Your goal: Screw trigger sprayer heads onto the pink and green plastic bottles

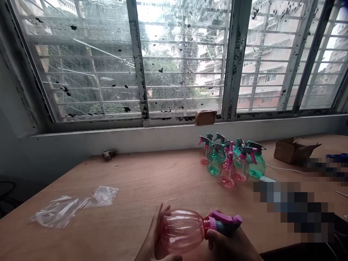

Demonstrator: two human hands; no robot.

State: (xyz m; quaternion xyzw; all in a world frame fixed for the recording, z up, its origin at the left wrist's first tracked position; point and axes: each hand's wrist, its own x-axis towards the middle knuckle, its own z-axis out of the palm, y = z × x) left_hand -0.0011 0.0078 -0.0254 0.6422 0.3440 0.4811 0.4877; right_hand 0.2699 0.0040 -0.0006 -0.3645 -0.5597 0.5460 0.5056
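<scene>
A pink see-through spray bottle [183,230] lies on its side between my two hands, above the near part of the table, its nozzle pointing right. My left hand [156,232] is wrapped around the base of the bottle. At the neck, my right hand [223,243] grips just below the pink collar and the dark spray head with its pink trigger. Some fingers of the right hand are hidden behind the spray head. The inside of the bottle looks clear.
Several green and pink spray bottles [228,163] stand grouped at the back right. An open cardboard box [295,150] is farther right. Clear plastic bags [62,212] lie at the left. A brown block [206,117] rests on the windowsill. Blurred patches cover things at the right.
</scene>
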